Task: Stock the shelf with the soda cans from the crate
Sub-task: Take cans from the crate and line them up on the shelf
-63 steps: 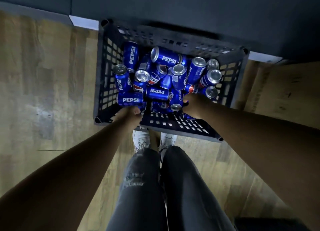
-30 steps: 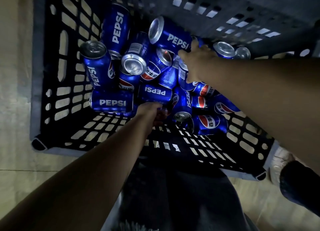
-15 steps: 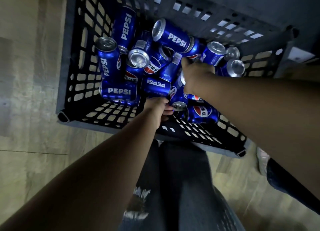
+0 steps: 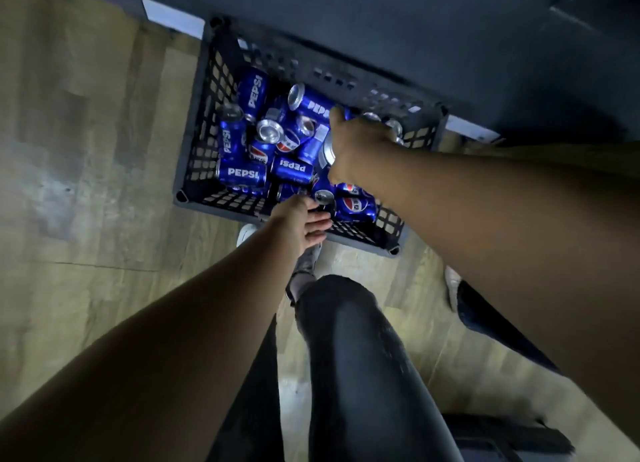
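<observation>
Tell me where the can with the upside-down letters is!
In the head view, the can lies on its side near the front of the crate, just right of another lying can and just beyond the left hand.

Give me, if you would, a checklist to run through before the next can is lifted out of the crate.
1. Right hand grip on a blue aluminium soda can: ok, fingers curl round it and its silver end shows.
2. Left hand load: cannot tell; it is at the near rim, and its fingers hide what lies beneath.
3. Black plastic lattice crate steady: ok, flat on the wooden plank floor.
4. Neighbouring cans clear of the gripped one: not ok, they are heaped close around it.
5. Shelf space ready: cannot tell, no shelf shows in view.
</observation>
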A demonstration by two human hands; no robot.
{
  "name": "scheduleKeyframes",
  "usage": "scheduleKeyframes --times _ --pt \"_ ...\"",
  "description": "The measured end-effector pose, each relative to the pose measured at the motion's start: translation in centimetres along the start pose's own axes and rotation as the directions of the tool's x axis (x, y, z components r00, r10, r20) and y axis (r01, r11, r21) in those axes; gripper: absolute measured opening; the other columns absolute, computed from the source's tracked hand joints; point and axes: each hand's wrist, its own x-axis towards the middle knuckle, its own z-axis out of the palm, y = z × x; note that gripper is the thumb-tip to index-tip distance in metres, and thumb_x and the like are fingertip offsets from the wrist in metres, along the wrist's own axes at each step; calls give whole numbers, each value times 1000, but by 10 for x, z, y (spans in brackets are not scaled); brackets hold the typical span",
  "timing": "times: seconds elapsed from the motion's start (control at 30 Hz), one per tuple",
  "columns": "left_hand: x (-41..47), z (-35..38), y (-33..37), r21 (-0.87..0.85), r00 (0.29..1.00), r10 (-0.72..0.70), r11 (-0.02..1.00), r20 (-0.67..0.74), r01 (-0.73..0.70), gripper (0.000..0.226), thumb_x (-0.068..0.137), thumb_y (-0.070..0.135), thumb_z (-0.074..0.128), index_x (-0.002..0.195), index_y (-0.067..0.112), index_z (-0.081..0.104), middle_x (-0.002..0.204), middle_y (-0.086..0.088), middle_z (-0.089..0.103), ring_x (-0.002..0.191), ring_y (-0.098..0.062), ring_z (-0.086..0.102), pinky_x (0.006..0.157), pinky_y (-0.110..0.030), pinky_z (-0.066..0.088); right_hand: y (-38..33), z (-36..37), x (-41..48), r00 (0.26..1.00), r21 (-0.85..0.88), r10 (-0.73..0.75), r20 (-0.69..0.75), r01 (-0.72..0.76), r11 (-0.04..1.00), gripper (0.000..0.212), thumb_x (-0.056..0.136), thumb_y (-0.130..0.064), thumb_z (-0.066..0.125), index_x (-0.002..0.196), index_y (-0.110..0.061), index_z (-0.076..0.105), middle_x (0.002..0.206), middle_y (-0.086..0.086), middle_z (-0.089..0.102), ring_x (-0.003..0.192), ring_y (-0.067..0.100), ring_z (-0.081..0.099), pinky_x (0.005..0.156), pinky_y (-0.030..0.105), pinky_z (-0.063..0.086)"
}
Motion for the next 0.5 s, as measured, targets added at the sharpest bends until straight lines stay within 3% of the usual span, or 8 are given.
scheduleKeyframes --times 0.23,0.33,0.4,0.5 --pt "-112 -15 32 72 993 115 991 13 -116 29 100 16 35 116 2 54 126 -17 59 116 -29 56 86 -38 41 -16 -114 -102 991 8 33 -129 -32 999 85 76 -20 75 141 -15 21 130 16 49 117 34 52 79 35 43" --pt "-153 -17 52 0 988 151 988 25 -152 32 101 20 34 120 2 53 129 -17 57 118 -30 55 86 -39 40 -25 -154 -145 977 33 13 -214 -6 999 74 78 -22 73 135 -15 27 126 15 50 112 33 54 73 32 38" --pt "-183 -17 64 -79 984 156 986 89 -149 42 101 35 32 121 3 51 132 -19 53 121 -33 51 90 -43 40 -32 -179 -173 961 49 -1 -277 15 999 68 77 -22 72 130 -15 30 121 14 52 108 33 56 70 31 36" --pt "-220 -18 74 -189 966 114 979 231 -71 80 88 70 28 127 3 47 134 -22 48 126 -39 44 97 -57 33 -43 -217 -208 938 90 -2 -348 35 995 67 74 -27 74 126 -16 33 118 10 56 107 31 57 68 30 36"
